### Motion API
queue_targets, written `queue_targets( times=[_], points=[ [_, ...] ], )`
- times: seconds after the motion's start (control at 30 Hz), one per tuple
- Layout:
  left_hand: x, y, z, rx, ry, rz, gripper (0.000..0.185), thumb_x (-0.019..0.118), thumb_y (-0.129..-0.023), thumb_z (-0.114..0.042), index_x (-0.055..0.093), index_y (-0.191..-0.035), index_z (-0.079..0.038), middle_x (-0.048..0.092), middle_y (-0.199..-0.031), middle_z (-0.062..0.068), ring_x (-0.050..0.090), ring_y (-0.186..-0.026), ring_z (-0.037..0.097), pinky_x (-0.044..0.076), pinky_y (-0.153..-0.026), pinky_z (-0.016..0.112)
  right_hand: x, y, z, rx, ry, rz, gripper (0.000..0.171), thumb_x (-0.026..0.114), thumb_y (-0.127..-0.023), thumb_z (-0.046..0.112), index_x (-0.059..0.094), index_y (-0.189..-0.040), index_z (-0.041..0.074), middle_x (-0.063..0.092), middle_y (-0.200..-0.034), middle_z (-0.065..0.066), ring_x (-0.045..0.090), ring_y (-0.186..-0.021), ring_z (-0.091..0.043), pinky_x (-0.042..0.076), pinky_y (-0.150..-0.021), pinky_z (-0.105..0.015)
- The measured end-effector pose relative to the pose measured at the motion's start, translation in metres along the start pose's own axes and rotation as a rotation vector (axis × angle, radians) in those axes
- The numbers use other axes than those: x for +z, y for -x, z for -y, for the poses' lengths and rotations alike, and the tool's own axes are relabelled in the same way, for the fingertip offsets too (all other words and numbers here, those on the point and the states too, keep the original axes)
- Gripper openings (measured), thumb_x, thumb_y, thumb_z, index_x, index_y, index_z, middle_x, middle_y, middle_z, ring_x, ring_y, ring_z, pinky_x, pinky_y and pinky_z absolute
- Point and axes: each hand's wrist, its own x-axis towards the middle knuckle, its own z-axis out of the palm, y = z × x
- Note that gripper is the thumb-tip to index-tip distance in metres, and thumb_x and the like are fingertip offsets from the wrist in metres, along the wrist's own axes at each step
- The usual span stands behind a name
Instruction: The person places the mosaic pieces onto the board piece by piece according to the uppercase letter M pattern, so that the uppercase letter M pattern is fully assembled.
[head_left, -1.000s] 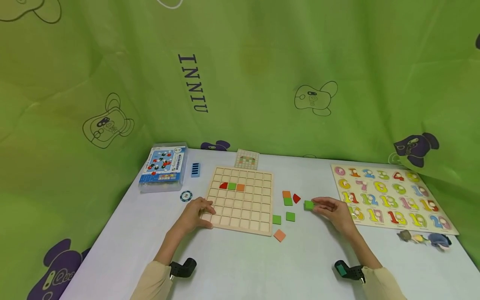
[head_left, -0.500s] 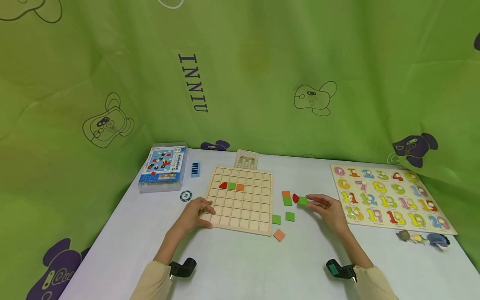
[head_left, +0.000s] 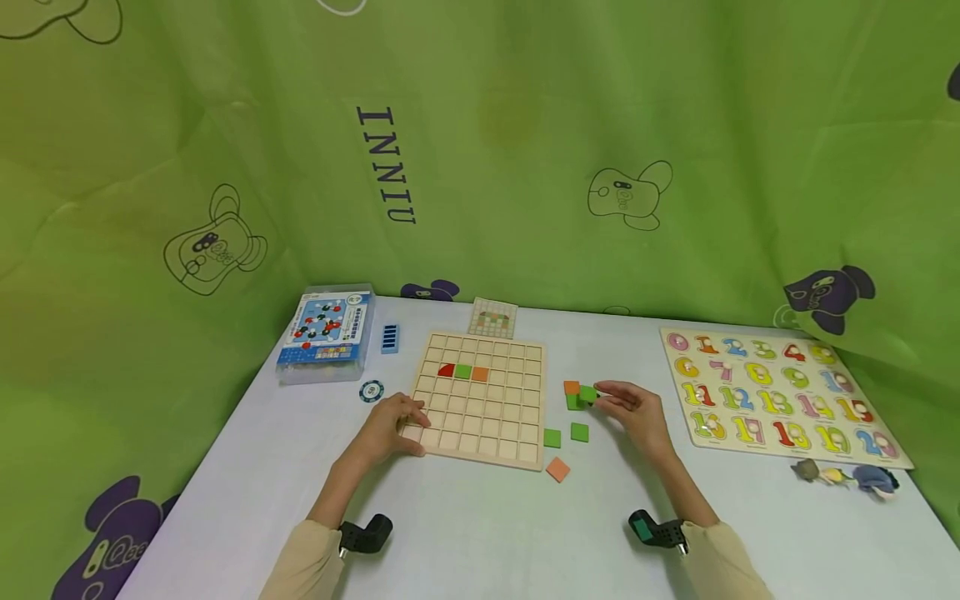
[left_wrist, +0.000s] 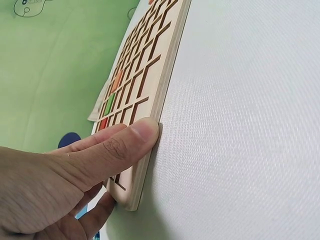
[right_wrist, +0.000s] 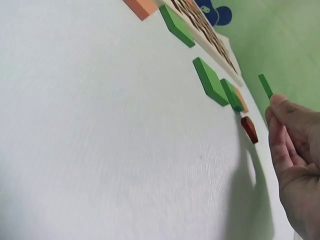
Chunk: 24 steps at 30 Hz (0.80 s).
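A wooden grid board point(head_left: 480, 417) lies on the table with a red quarter-circle piece point(head_left: 447, 370), a green tile point(head_left: 463, 372) and an orange tile point(head_left: 480, 374) set in one row. My left hand point(head_left: 390, 427) grips the board's near left corner, its thumb along the front edge in the left wrist view. To the right of the board, my right hand point(head_left: 633, 414) pinches a green square tile point(right_wrist: 265, 86) between thumb and fingertips, held above the table. Below that tile lie a red quarter-circle piece point(right_wrist: 249, 130), a green tile point(right_wrist: 233, 95) and an orange tile point(head_left: 572, 387).
Two green tiles point(head_left: 580, 432) and an orange tile point(head_left: 558, 470) lie right of the board. Behind it is a pattern card point(head_left: 492, 318). A boxed set point(head_left: 326, 333), a blue block point(head_left: 390, 339) and a round chip point(head_left: 371, 391) stand left; a number puzzle point(head_left: 780, 400) and small figures point(head_left: 843, 477) right.
My right hand has moved left with the green tile, from beside the number puzzle to over the loose pieces. My left hand stays at the board's corner.
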Motion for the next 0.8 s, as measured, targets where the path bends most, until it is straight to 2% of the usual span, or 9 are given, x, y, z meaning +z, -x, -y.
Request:
queue_targets(
  times=[0.17,0.37,0.8],
  points=[
    [-0.001,0.000,-0.001,0.007,-0.003,0.003,0.031,0.086,-0.059,0.003,0.071,-0.086,0.001,0.061,-0.111,0.021,0.054,-0.108,0.040,0.044,-0.097,0.051,0.010,-0.003,0.003,0.014,-0.010,-0.008,0.033,0.070,-0.084,0.001,0.063,-0.113,-0.010,0.063,-0.113,-0.029,0.067,-0.086,-0.008,0.053,-0.075,-0.015],
    [-0.001,-0.001,-0.001,0.005,-0.002,0.001,0.032,0.086,-0.058,0.002,0.071,-0.086,0.000,0.061,-0.109,0.020,0.054,-0.107,0.039,0.044,-0.096,0.051,0.022,-0.006,0.011,0.028,-0.029,-0.028,0.031,0.069,-0.083,-0.004,0.063,-0.112,-0.012,0.063,-0.111,-0.030,0.067,-0.085,-0.013,0.053,-0.073,-0.014],
    [0.002,0.000,0.001,-0.015,-0.017,-0.007,0.032,0.087,-0.057,0.002,0.071,-0.084,-0.002,0.061,-0.110,0.019,0.055,-0.107,0.039,0.044,-0.096,0.050,0.050,-0.017,0.010,0.077,-0.053,-0.036,0.030,0.071,-0.082,-0.002,0.065,-0.110,-0.010,0.065,-0.110,-0.027,0.068,-0.085,-0.016,0.054,-0.069,-0.016]
  ],
)
